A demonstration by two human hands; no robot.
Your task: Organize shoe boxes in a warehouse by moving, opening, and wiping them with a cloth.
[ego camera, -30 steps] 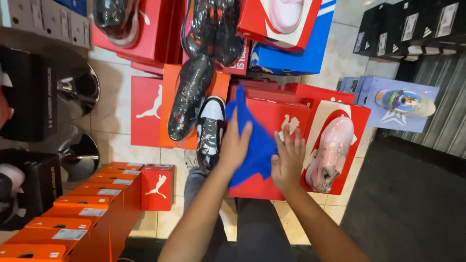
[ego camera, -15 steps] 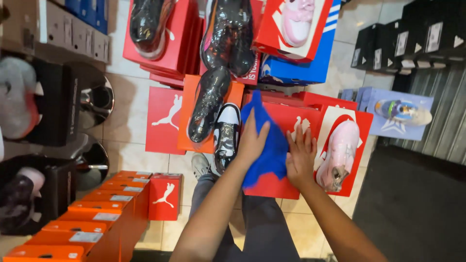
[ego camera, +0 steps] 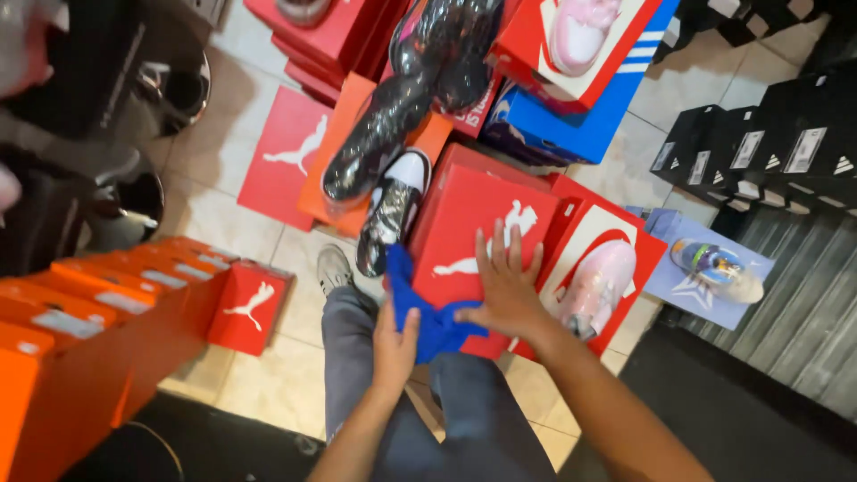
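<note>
While the left hand (ego camera: 394, 344) clamps its grip on the blue cloth (ego camera: 427, 314), the right hand (ego camera: 505, 286) lies flat, fingers spread, on the red shoebox (ego camera: 473, 228) (cloth bunched at the box's near edge); wiping appears unfinished.

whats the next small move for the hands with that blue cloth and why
Probably sweep the blue cloth up across the red shoe box: the left hand grips it bunched at the box's near edge, while the right hand lies flat on the lid, steadying it.

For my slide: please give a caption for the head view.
Left hand grips blue cloth; right hand rests flat on red shoebox.
</note>
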